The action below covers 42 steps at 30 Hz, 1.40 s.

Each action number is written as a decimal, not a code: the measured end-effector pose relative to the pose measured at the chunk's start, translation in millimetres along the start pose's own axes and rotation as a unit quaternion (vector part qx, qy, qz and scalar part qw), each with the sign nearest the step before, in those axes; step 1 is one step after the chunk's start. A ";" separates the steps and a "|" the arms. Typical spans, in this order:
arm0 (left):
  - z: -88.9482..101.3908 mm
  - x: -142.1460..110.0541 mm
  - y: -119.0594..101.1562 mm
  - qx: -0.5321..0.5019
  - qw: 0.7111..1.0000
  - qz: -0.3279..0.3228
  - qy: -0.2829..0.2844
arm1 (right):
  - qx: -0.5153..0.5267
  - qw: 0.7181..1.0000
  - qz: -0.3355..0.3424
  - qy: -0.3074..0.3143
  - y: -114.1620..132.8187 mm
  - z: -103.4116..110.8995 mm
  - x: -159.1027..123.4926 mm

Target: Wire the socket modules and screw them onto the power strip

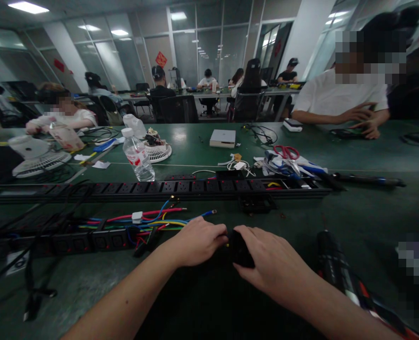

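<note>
In the head view my right hand (266,255) grips a small black plastic part (243,251), thumb and fingers on opposite sides of it. My left hand (200,241) is closed in a pinch just left of that part. A tiny yellowish tip shows at its fingertips; what it holds is too small to name. Behind my left hand lie loose red, blue and yellow wires (159,218), coming out of a black power strip (113,240) at the left. A longer black socket strip (166,187) runs across the table beyond both hands.
A power screwdriver (337,264) lies right of my right arm. Beyond the long strip are a water bottle (138,158), red-handled scissors (286,152), a white box (222,138) and fan parts (158,152). A co-worker (344,99) sits across at the right.
</note>
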<state>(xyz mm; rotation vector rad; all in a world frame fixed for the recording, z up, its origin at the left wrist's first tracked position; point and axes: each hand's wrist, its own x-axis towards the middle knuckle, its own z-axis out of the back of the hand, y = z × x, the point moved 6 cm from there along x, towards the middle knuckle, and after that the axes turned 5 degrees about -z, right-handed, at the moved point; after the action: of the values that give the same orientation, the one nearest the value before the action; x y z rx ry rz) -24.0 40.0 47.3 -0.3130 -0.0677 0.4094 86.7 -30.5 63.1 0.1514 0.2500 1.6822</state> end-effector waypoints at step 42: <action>11.2 -3.8 -0.5 -0.044 0.999 -0.021 0.017 | 0.016 0.998 0.020 -0.064 -2.4 8.7 1.4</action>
<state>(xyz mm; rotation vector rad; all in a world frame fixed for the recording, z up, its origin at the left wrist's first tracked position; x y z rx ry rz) -28.8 41.2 58.1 -0.4054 -0.0584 0.3602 91.0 -28.2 70.8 0.2890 0.1782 1.7009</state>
